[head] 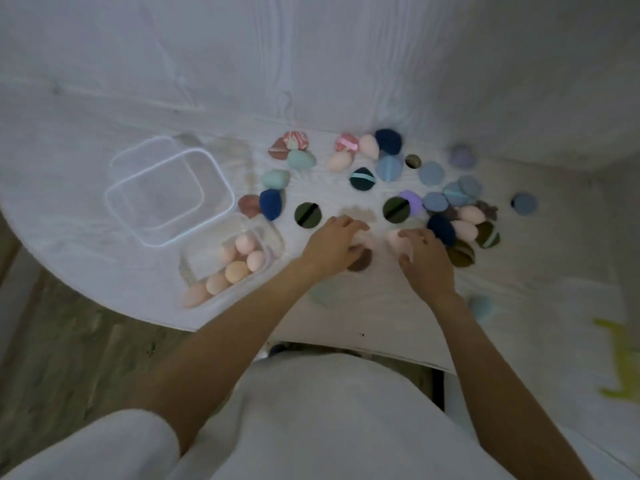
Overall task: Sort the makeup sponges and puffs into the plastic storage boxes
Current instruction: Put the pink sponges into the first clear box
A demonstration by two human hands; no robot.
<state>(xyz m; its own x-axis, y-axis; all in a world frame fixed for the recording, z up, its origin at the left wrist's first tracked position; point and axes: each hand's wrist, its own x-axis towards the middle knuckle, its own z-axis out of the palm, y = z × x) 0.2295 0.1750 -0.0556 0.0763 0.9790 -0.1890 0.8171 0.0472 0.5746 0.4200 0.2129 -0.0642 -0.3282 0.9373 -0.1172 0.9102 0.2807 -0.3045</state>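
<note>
Only the near clear box (pixel 194 268) held sorted peach sponges (pixel 239 263), the far-left box (pixel 166 199) stood empty, and most puffs and sponges (pixel 429 199) lay scattered right on the bench (pixel 104 271), while the left hand (pixel 332 245) and right hand (pixel 424 258) each curled fingers round a pale pink sponge (pixel 398 239).

Clear storage box (pixel 231 268) at 9 o'clock: peach/orange sponges (pixel 239 263). Table (pixel 104 116) white w/ wood grain. At 12: pink-white marbled puff (pixel 296 140), navy puff (pixel 388 140). Centre: dark green puff (pixel 307 215) w/ black strap. At 3: grey-blue puffs (pixel 524 203).
</note>
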